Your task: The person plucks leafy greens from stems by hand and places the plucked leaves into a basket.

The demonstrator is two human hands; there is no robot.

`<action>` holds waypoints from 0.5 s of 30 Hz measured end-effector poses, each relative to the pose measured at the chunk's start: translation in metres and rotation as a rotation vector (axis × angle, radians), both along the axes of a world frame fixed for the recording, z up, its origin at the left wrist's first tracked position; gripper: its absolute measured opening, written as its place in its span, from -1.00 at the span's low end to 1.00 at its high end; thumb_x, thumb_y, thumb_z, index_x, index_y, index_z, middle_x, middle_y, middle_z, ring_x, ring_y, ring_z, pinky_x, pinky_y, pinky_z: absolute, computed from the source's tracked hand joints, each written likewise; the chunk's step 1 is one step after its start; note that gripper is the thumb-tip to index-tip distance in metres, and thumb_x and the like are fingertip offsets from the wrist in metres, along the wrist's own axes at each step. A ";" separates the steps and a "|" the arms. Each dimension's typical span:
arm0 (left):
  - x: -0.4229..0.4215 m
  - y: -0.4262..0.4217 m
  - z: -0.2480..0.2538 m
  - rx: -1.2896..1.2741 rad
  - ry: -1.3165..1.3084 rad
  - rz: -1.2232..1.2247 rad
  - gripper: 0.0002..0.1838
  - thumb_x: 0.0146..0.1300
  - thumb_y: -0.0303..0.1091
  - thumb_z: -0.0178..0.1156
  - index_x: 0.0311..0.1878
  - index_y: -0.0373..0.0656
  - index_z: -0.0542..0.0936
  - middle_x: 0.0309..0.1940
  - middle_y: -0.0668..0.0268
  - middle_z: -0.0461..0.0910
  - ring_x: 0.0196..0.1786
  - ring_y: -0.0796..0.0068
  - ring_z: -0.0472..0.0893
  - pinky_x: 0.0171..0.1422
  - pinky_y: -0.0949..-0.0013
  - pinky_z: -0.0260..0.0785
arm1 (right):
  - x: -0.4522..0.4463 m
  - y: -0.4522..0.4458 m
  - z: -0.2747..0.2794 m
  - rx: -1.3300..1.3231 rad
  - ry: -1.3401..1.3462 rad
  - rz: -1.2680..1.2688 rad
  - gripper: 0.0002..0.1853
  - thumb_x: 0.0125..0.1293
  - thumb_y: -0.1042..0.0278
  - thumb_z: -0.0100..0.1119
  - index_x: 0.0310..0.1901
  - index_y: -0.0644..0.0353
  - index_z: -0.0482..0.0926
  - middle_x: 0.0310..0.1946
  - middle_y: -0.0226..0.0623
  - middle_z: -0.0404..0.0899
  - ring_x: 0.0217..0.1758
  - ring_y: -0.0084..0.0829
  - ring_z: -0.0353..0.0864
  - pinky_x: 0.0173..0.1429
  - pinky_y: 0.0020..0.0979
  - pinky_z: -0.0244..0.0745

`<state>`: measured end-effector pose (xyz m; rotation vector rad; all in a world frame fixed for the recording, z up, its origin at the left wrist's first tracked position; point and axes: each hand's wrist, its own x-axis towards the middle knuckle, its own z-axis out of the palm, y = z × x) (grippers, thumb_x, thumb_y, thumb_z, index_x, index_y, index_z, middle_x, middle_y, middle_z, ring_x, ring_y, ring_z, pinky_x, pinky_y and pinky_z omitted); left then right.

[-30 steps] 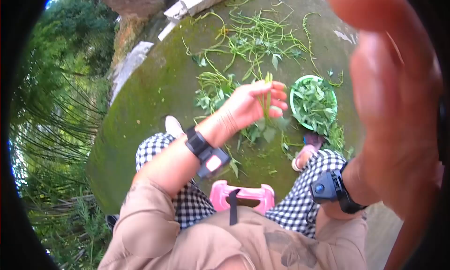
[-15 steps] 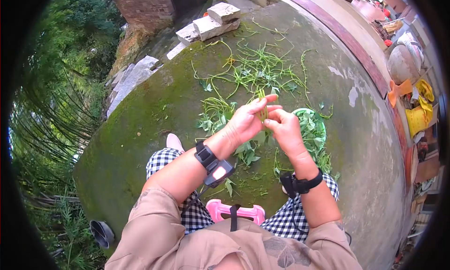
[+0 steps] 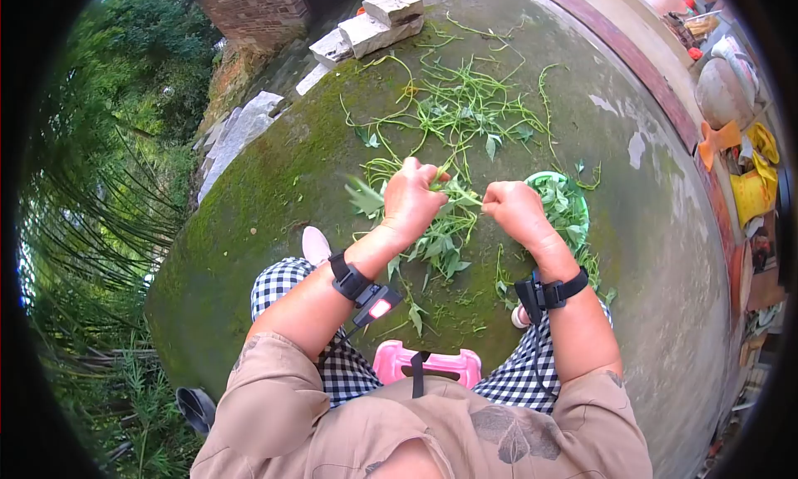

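My left hand (image 3: pixel 411 201) is closed around leafy green stems, with leaves sticking out on both sides of the fist. To its right, my right hand (image 3: pixel 517 211) pinches the tip of a pale green stem (image 3: pixel 468 198) that reaches across from the left fist. Loose leaves (image 3: pixel 445 250) lie on or hang over the ground beneath the hands. Beyond them spreads a tangled pile of long green vines (image 3: pixel 474 97). A green basket (image 3: pixel 585 221) with leaves in it stands just right of my right hand, which partly hides it.
Pale stone blocks (image 3: pixel 378 32) sit at the far edge of the mossy concrete (image 3: pixel 249 246). A pink stool (image 3: pixel 432 364) is between my knees. Yellow and orange items (image 3: pixel 752 192) line the right side, and a dark bucket (image 3: pixel 196 408) stands at lower left.
My hands have moved apart, the left one leftward and turned back-up, the right one slightly to the right. The stems, upright between the fingers before, now stretch sideways between both hands.
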<state>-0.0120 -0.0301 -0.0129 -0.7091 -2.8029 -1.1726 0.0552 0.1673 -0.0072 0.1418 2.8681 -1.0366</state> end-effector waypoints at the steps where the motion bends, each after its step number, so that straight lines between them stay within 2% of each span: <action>1: 0.002 0.001 -0.002 -0.040 0.082 -0.050 -0.85 -0.01 -0.36 0.32 -0.30 -0.06 0.71 -0.45 0.26 0.50 -0.36 0.27 0.57 -0.25 0.23 0.41 | 0.002 -0.004 0.001 0.164 -0.013 0.062 -0.87 0.02 0.33 0.28 -0.39 0.15 0.66 -0.41 -0.14 0.66 -0.29 -0.12 0.66 -0.11 -0.21 0.55; 2: 0.004 0.003 -0.005 -0.055 0.088 -0.146 -0.84 0.02 -0.37 0.29 -0.30 -0.13 0.69 -0.41 0.20 0.51 -0.34 0.14 0.57 -0.24 0.20 0.41 | 0.003 -0.006 -0.002 0.114 0.013 0.138 -0.89 0.03 0.34 0.26 -0.40 0.14 0.66 -0.37 -0.16 0.65 -0.26 -0.04 0.64 -0.11 -0.12 0.54; 5: 0.010 0.012 -0.021 -0.101 -0.066 -0.289 -0.86 0.04 -0.36 0.28 -0.33 -0.20 0.65 -0.42 0.19 0.53 -0.35 0.06 0.56 -0.26 0.17 0.39 | 0.007 -0.014 0.003 0.079 0.190 0.188 -0.89 0.08 0.30 0.27 -0.42 0.14 0.63 -0.37 -0.19 0.60 -0.27 -0.05 0.63 -0.15 -0.09 0.52; 6: 0.011 0.013 -0.019 -0.080 -0.110 -0.301 -0.83 0.08 -0.36 0.25 -0.36 -0.30 0.60 -0.49 0.19 0.52 -0.43 0.20 0.54 -0.31 0.19 0.36 | 0.008 -0.014 0.001 0.096 0.229 0.172 -0.87 0.09 0.28 0.28 -0.43 0.14 0.61 -0.38 -0.19 0.54 -0.29 -0.03 0.61 -0.18 -0.06 0.51; 9: 0.010 0.012 -0.013 0.062 -0.321 -0.361 -0.80 0.11 -0.36 0.24 -0.38 -0.35 0.56 -0.59 0.26 0.44 -0.48 0.50 0.44 -0.36 0.26 0.31 | 0.008 -0.011 0.000 0.113 0.273 0.152 -0.86 0.08 0.28 0.29 -0.42 0.14 0.60 -0.39 -0.19 0.54 -0.30 -0.04 0.61 -0.19 -0.07 0.51; 10: 0.011 0.012 -0.011 0.135 -0.434 -0.343 -0.79 0.11 -0.36 0.23 -0.40 -0.37 0.52 -0.64 0.32 0.31 -0.45 0.65 0.31 -0.40 0.33 0.25 | 0.009 -0.010 0.001 0.080 0.271 0.147 -0.87 0.08 0.29 0.29 -0.44 0.13 0.59 -0.39 -0.19 0.54 -0.29 -0.05 0.61 -0.19 -0.07 0.51; 11: 0.010 0.012 -0.011 0.125 -0.417 -0.353 -0.77 0.11 -0.36 0.24 -0.44 -0.36 0.48 -0.65 0.35 0.25 -0.47 0.66 0.28 -0.44 0.35 0.22 | 0.011 -0.009 0.001 0.050 0.287 0.156 -0.88 0.08 0.30 0.29 -0.44 0.13 0.59 -0.40 -0.19 0.54 -0.30 -0.05 0.61 -0.19 -0.07 0.51; 15: 0.017 0.013 -0.004 0.071 -0.353 -0.326 -0.75 0.10 -0.37 0.21 -0.50 -0.36 0.40 -0.67 0.33 0.23 -0.49 0.66 0.24 -0.46 0.34 0.20 | 0.015 -0.011 -0.002 -0.052 0.324 0.141 -0.87 0.06 0.31 0.30 -0.45 0.14 0.57 -0.41 -0.21 0.54 -0.31 -0.08 0.60 -0.21 -0.10 0.51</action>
